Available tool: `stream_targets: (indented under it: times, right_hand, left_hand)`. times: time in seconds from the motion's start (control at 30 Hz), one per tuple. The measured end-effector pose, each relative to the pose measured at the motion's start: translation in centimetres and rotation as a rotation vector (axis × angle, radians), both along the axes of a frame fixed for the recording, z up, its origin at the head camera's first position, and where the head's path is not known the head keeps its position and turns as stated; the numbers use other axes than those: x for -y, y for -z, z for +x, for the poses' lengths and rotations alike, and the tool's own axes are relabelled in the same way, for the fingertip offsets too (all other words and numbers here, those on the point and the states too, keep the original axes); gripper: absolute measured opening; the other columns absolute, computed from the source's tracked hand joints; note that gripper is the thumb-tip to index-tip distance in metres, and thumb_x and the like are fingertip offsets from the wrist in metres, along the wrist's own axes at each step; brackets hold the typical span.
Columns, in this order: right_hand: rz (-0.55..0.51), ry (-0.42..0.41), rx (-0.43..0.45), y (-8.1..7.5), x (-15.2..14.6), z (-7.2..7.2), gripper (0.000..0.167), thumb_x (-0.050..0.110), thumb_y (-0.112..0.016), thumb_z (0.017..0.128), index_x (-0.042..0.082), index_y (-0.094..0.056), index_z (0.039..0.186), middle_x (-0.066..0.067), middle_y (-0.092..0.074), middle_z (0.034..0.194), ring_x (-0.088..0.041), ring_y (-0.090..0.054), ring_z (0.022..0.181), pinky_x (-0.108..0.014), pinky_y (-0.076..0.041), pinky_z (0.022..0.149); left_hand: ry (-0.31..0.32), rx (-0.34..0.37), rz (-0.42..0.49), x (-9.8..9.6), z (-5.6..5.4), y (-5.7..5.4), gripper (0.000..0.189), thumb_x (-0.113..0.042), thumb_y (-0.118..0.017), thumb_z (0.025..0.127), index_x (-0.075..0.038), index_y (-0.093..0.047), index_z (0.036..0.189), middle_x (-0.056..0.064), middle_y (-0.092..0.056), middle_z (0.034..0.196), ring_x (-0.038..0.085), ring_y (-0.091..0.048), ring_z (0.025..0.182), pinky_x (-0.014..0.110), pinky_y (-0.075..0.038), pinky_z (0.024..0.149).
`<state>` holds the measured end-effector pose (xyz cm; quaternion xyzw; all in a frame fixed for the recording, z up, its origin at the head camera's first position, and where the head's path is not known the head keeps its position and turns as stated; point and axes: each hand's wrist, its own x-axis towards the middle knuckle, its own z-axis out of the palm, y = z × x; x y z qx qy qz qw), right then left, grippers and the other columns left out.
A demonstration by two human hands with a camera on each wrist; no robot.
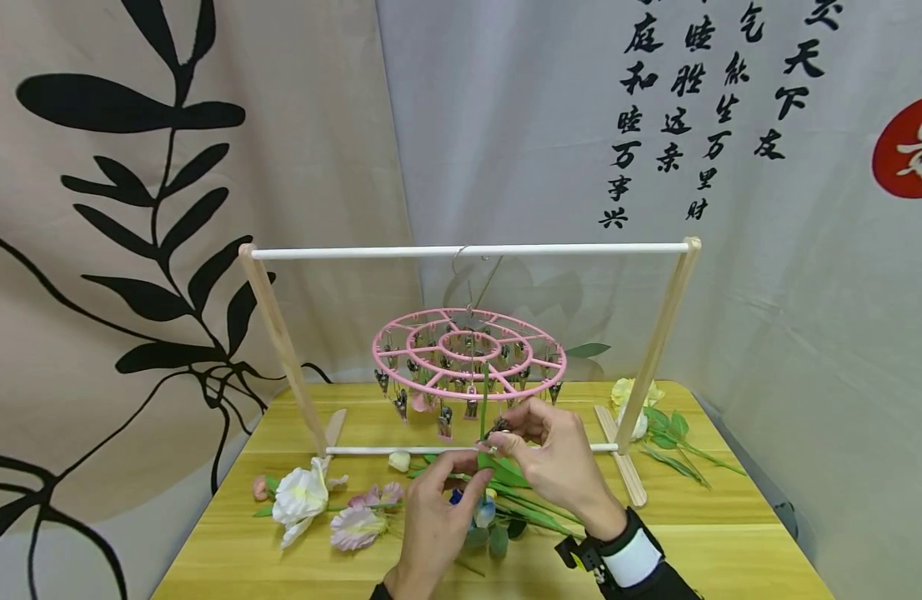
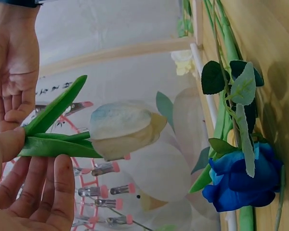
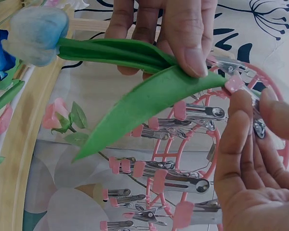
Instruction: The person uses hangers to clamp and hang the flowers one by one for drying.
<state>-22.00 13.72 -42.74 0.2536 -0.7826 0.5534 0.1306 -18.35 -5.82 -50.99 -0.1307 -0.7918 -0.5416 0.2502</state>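
Observation:
An artificial tulip (image 2: 123, 127) with a pale blue-white bloom hangs head down, its long green leaves (image 3: 135, 110) above the bloom. My left hand (image 1: 442, 508) pinches it by the leaves and stem between thumb and fingers. Close by, my right hand (image 1: 558, 458) grips a metal clip with pink tips (image 3: 236, 83) between thumb and fingers. The clip's pink tip meets the upper end of the green leaf. This clip belongs to a round pink hanger (image 1: 468, 393), which hangs above both hands with several other clips (image 3: 180, 180) dangling from it.
A wooden rack with a white top bar (image 1: 468, 251) carries the hanger. On the table (image 1: 236, 558) lie a blue rose (image 2: 245, 178), a white flower (image 1: 302, 497), pinkish flowers (image 1: 358, 527) and green stems. Yellow-white flowers (image 1: 633, 396) lie at the rack's right leg.

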Motion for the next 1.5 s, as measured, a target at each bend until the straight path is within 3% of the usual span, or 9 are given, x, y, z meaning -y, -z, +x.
stream_targets:
  times: [0.23,0.5,0.67,0.97,1.13,1.5]
  right_hand:
    - [-0.006,-0.009,0.038,0.0,0.3,0.0,0.028,0.025,-0.095,0.101,0.009,-0.082,0.120,-0.003,-0.089,0.097,-0.018,-0.085,0.082,-0.030,-0.069,0.074]
    - [0.014,-0.030,0.005,0.7,0.2,0.1,0.033,0.025,-0.092,0.105,0.013,-0.082,0.134,-0.006,-0.088,0.110,-0.010,-0.084,0.086,-0.030,-0.070,0.076]
    - [0.028,-0.043,-0.009,0.8,0.2,0.1,0.036,0.022,-0.090,0.106,0.013,-0.081,0.140,-0.006,-0.088,0.109,-0.010,-0.084,0.085,-0.030,-0.071,0.076]
    - [0.034,-0.078,-0.021,1.4,-0.5,0.7,0.024,0.020,-0.086,0.109,0.017,-0.083,0.133,0.003,-0.089,0.109,-0.012,-0.084,0.086,-0.032,-0.072,0.080]
    - [0.037,-0.097,-0.059,2.3,-1.0,0.9,0.016,0.019,-0.083,0.111,0.021,-0.085,0.127,0.002,-0.089,0.111,-0.013,-0.085,0.087,-0.032,-0.073,0.080]
    - [0.089,-0.031,-0.071,5.1,-3.3,0.8,0.013,0.018,-0.083,0.112,0.027,-0.087,0.120,0.006,-0.089,0.106,-0.010,-0.082,0.083,-0.030,-0.070,0.076]
  left_hand:
    - [0.006,0.025,0.003,0.0,0.1,-0.2,0.028,-0.023,-0.089,0.106,-0.030,-0.079,0.132,-0.008,-0.085,0.110,0.008,-0.081,0.100,0.026,-0.070,0.083]
    - [0.013,0.090,0.015,0.2,0.4,-0.1,0.027,-0.025,-0.087,0.108,-0.033,-0.079,0.132,-0.011,-0.083,0.113,0.006,-0.079,0.103,0.027,-0.070,0.090]
    - [0.015,0.106,0.037,0.5,0.4,0.2,0.024,-0.026,-0.086,0.109,-0.034,-0.080,0.131,-0.012,-0.082,0.111,0.007,-0.079,0.102,0.027,-0.070,0.091]
    - [-0.020,0.093,0.041,1.4,-0.1,0.7,0.026,-0.019,-0.087,0.108,-0.028,-0.081,0.132,-0.012,-0.083,0.109,0.005,-0.079,0.099,0.029,-0.071,0.088]
    - [-0.036,0.086,0.047,1.8,-0.2,0.8,0.026,-0.016,-0.087,0.108,-0.022,-0.081,0.132,-0.010,-0.084,0.108,0.010,-0.080,0.099,0.028,-0.071,0.085]
    - [-0.075,0.109,0.043,3.0,-0.4,0.8,0.030,-0.018,-0.087,0.108,-0.022,-0.080,0.136,-0.012,-0.082,0.112,0.008,-0.078,0.103,0.027,-0.068,0.090]
